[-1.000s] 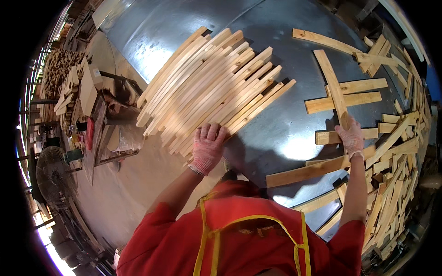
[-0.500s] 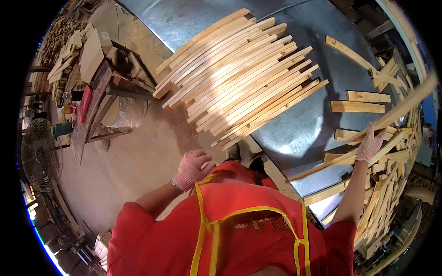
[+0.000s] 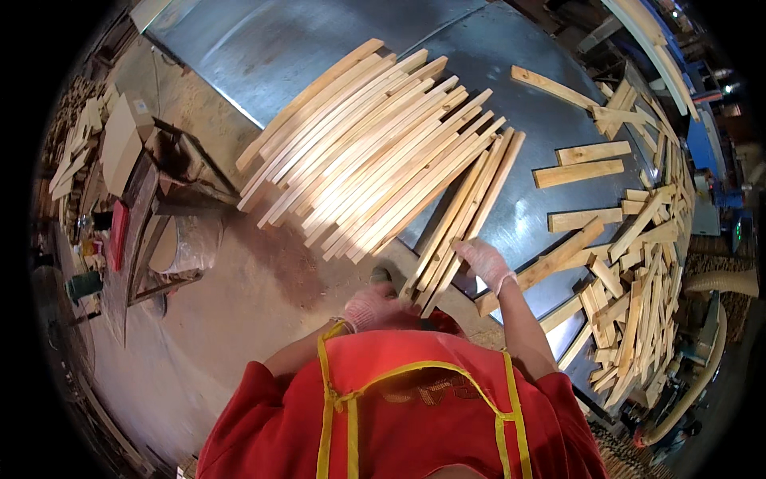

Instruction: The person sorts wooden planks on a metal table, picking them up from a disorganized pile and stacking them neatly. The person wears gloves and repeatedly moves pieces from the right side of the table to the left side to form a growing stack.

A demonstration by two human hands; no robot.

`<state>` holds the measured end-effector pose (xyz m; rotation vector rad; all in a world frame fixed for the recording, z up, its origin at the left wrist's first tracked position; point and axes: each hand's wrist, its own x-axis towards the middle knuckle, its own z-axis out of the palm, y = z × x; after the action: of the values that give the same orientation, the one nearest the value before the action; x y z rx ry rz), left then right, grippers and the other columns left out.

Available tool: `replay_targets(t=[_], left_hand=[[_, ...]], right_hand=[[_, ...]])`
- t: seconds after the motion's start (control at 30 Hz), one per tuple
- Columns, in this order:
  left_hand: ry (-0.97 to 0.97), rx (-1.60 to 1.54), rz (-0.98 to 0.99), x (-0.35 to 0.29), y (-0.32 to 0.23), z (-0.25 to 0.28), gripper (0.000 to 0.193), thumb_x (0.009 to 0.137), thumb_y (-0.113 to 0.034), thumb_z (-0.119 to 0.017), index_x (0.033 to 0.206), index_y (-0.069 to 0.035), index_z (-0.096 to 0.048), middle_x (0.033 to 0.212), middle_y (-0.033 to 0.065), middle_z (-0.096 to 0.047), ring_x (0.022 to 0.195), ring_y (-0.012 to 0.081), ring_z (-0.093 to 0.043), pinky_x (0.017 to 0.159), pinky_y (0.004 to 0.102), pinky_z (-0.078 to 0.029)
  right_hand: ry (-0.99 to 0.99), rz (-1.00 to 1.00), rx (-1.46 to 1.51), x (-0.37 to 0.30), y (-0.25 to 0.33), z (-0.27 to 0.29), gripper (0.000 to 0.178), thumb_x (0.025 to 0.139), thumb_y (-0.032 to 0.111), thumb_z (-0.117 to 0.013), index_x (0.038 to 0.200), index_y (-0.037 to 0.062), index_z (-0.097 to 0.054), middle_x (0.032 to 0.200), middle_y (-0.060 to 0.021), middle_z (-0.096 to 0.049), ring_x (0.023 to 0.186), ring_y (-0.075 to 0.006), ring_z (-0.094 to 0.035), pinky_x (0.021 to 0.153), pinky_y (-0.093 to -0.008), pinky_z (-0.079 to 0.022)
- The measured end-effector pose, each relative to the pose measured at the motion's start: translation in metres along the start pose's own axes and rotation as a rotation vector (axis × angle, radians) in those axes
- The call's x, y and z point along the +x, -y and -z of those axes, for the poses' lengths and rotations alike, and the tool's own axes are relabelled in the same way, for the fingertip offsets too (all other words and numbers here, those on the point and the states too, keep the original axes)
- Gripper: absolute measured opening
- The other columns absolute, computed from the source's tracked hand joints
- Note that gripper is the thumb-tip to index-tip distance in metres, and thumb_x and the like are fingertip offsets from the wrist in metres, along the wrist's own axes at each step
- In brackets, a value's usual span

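Observation:
Long pale wooden strips (image 3: 359, 160) lie side by side in a slanting row, their near ends jutting over the edge of the metal table (image 3: 519, 231). At the right side of this row, a few strips (image 3: 472, 215) stand apart as a narrow bundle, with a dark gap beside them. My right hand (image 3: 485, 262), in a pale pinkish glove, grips the bundle's outer side, fingertips over its top. My left hand (image 3: 375, 309), gloved too, is closed at the bundle's near ends, close to my apron; its fingertips are partly hidden.
Short boards (image 3: 578, 173) lie on the table to the right, beside a jumbled heap of wood pieces (image 3: 638, 311). A board (image 3: 550, 263) slants out near my right forearm. On the left stands a wooden stand (image 3: 152, 215) with a red object (image 3: 118, 235). A ribbed hose (image 3: 702, 375) hangs far right.
My right hand has come left from the heap, where it held a long strip, to the row's right side. My left hand has moved right to the strip ends. The view has shifted.

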<state>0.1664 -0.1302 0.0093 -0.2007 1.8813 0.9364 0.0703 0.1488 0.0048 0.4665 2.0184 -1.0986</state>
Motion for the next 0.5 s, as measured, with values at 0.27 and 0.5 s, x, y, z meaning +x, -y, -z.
replay_targets(t=[0.27,0.5], left_hand=[[-0.228,-0.005,-0.263,0.014,-0.073,-0.008,0.069,0.09,-0.035,-0.072,0.15,-0.014,-0.045,0.11,0.0191,-0.073,0.106,0.0371,-0.073,0.094,0.0441,-0.056],[-0.214,-0.325,-0.548,-0.026,-0.057,0.016,0.075,0.087,-0.027,-0.077,0.155,-0.018,-0.047,0.123,0.0161,-0.071,0.107,0.0267,-0.073,0.094,0.0369,-0.057]], right_hand=[[-0.165,0.176,0.138,0.021,-0.01,0.008,0.073,0.094,0.043,-0.067,0.151,0.0014,-0.049,0.129,-0.0223,-0.069,0.119,-0.0336,-0.066,0.103,-0.0384,-0.048],[0.027,0.318,0.487,0.054,-0.035,-0.01,0.075,0.1,0.024,-0.068,0.161,-0.0008,-0.033,0.148,-0.0173,-0.06,0.134,-0.0271,-0.058,0.109,-0.0338,-0.046]])
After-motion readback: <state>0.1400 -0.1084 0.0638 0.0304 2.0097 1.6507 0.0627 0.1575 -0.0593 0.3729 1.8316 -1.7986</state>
